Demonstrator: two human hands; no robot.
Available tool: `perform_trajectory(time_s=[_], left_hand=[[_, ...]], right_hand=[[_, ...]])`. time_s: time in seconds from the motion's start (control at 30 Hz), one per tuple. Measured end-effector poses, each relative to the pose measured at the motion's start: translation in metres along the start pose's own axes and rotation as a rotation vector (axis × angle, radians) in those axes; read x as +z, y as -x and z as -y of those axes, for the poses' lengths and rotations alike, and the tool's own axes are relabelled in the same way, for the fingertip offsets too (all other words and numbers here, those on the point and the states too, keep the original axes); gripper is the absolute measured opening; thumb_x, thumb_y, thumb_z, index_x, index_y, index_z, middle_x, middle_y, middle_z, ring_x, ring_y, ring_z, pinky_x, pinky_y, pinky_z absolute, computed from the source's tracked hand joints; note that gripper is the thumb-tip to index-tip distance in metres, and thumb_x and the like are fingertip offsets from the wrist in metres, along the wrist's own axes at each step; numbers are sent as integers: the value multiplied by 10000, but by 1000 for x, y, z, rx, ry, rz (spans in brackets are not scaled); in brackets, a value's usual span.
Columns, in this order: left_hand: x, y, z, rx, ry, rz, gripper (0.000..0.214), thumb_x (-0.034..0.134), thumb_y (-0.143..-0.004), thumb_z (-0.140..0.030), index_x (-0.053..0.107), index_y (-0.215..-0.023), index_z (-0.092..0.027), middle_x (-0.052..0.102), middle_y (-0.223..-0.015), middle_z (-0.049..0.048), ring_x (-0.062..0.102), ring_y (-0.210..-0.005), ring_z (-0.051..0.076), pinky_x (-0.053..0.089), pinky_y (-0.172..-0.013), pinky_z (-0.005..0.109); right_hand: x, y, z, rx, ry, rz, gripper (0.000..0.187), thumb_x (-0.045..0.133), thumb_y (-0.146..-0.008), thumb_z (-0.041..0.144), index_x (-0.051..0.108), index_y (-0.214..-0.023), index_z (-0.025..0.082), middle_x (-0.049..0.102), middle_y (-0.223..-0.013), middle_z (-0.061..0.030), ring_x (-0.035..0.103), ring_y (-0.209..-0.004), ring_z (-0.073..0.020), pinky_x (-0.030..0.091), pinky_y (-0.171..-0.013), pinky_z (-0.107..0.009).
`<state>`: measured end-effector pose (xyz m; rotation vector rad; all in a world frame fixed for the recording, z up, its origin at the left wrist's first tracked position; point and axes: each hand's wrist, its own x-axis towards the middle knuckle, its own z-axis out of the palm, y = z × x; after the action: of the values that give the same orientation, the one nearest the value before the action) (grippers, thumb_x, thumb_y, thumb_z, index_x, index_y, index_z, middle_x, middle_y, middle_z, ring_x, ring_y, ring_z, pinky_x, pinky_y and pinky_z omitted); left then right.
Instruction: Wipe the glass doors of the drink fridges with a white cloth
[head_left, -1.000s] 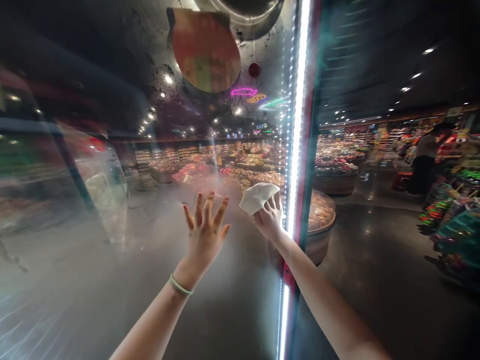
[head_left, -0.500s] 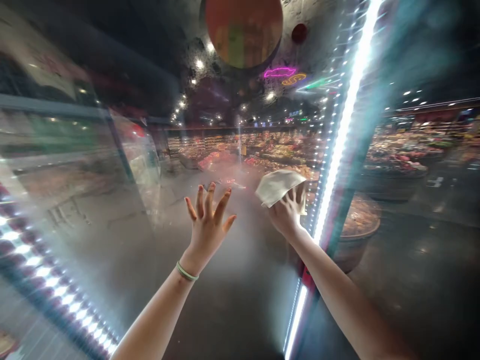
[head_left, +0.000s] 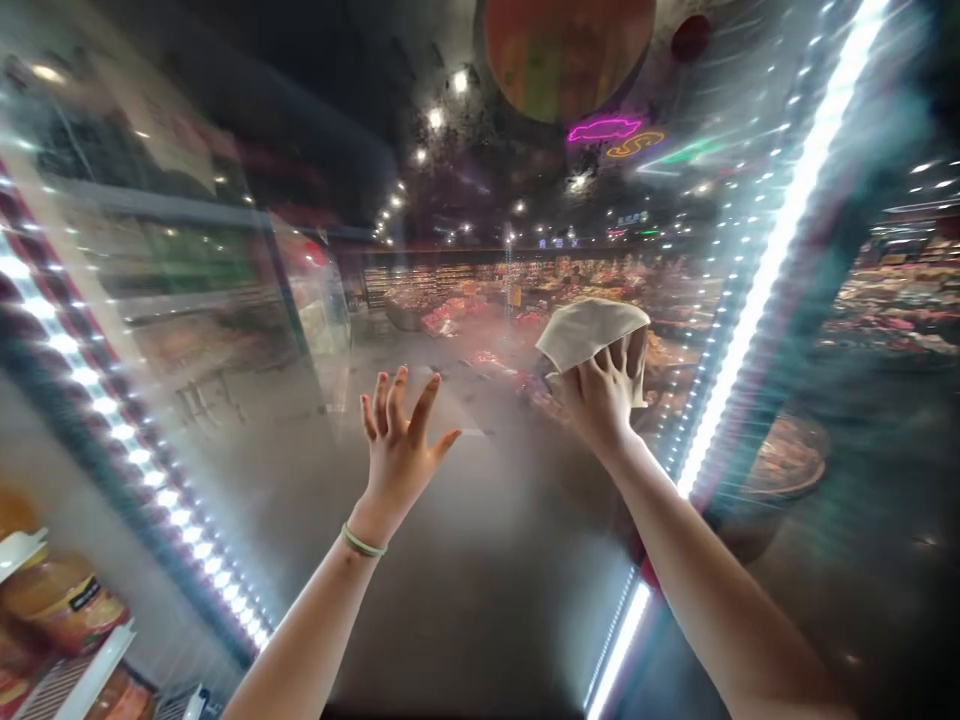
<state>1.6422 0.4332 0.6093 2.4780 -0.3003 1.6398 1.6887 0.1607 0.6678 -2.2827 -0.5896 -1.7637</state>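
A fogged glass cooler door (head_left: 480, 560) fills the middle of the view, open and reflecting a shop. My left hand (head_left: 397, 450) lies flat against the glass with fingers spread, a pale green band on its wrist. My right hand (head_left: 604, 395) presses a folded white cloth (head_left: 589, 330) against the glass near the door's right edge, fingers spread over the cloth. A round coloured sticker (head_left: 566, 50) sits high on the glass above both hands.
Bright LED strips run along the door's right edge (head_left: 780, 240) and the cooler frame at left (head_left: 112, 430). Bottles with orange contents (head_left: 60, 600) stand on a cooler shelf at bottom left. Round produce displays (head_left: 787, 450) and a dark floor lie beyond at right.
The view has swung left and tilted, bringing the cooler shelf and left light strip into sight. My right hand with the cloth has moved up and right on the glass. My left hand stays flat.
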Motion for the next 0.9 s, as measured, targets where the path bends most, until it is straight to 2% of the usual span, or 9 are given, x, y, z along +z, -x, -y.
perform_trajectory(time_s=[0.03, 0.17, 0.33, 0.47, 0.5, 0.57, 0.63, 0.77, 0.9], left_hand=[[-1, 1, 4, 6, 0, 3, 774, 696, -897, -511, 406, -1573, -272, 305, -1645, 217, 186, -1573, 425, 196, -1222, 703], [-5, 6, 23, 3, -8, 3, 754, 687, -905, -503, 414, -1569, -273, 326, -1632, 205, 208, -1571, 401, 255, -1229, 645], [-12, 12, 52, -50, -37, -26, 776, 692, -891, -539, 423, -1563, -260, 328, -1622, 215, 238, -1556, 411, 255, -1224, 658], [-18, 16, 71, -87, -48, -7, 774, 707, -885, -520, 431, -1558, -257, 341, -1607, 222, 238, -1552, 416, 275, -1213, 660], [-19, 17, 76, -105, -53, -8, 779, 712, -880, -523, 434, -1556, -254, 344, -1603, 226, 239, -1550, 422, 275, -1208, 668], [-21, 19, 86, -132, -61, -12, 788, 715, -874, -533, 434, -1555, -251, 345, -1601, 231, 241, -1546, 430, 278, -1198, 682], [-23, 22, 95, -141, -66, -13, 789, 707, -877, -543, 430, -1556, -252, 345, -1600, 232, 246, -1542, 432, 285, -1191, 685], [-24, 27, 109, -145, -65, -19, 789, 693, -887, -548, 416, -1562, -249, 339, -1599, 230, 246, -1543, 423, 309, -1192, 660], [-24, 32, 122, -168, -61, -34, 818, 705, -879, -547, 390, -1574, -250, 319, -1602, 225, 243, -1545, 419, 340, -1186, 640]], right_hand=[[1, -5, 6, -27, -10, 18, 262, 476, -989, 279, 726, -1069, 284, 752, -1088, -50, 596, -1248, -314, 130, -1263, -697], [5, -17, 20, -354, -98, 251, 223, 512, -987, 327, 732, -956, 299, 762, -1014, -11, 641, -1162, -269, 209, -1280, -599], [14, -27, 32, -131, -43, 27, 272, 476, -982, 261, 722, -1098, 266, 748, -1142, -62, 584, -1264, -327, 185, -1256, -656], [26, -27, 50, -455, -66, 137, 219, 516, -990, 284, 734, -1013, 294, 772, -1052, -8, 633, -1203, -265, 207, -1297, -549], [28, -28, 55, -455, -58, 113, 219, 518, -992, 288, 736, -1016, 291, 773, -1047, -10, 636, -1202, -262, 213, -1299, -539], [33, -31, 65, -296, -32, 12, 245, 505, -994, 281, 738, -1069, 276, 767, -1100, -38, 612, -1247, -290, 190, -1295, -583], [38, -35, 77, -183, -36, 0, 268, 490, -991, 271, 735, -1098, 279, 763, -1128, -50, 589, -1280, -318, 152, -1286, -644], [45, -43, 99, -421, -132, 202, 233, 516, -989, 300, 744, -1029, 321, 781, -1057, 11, 644, -1213, -268, 224, -1301, -578], [51, -55, 118, -259, -77, 81, 255, 512, -1000, 287, 746, -1102, 281, 764, -1179, -39, 601, -1296, -313, 216, -1283, -630]])
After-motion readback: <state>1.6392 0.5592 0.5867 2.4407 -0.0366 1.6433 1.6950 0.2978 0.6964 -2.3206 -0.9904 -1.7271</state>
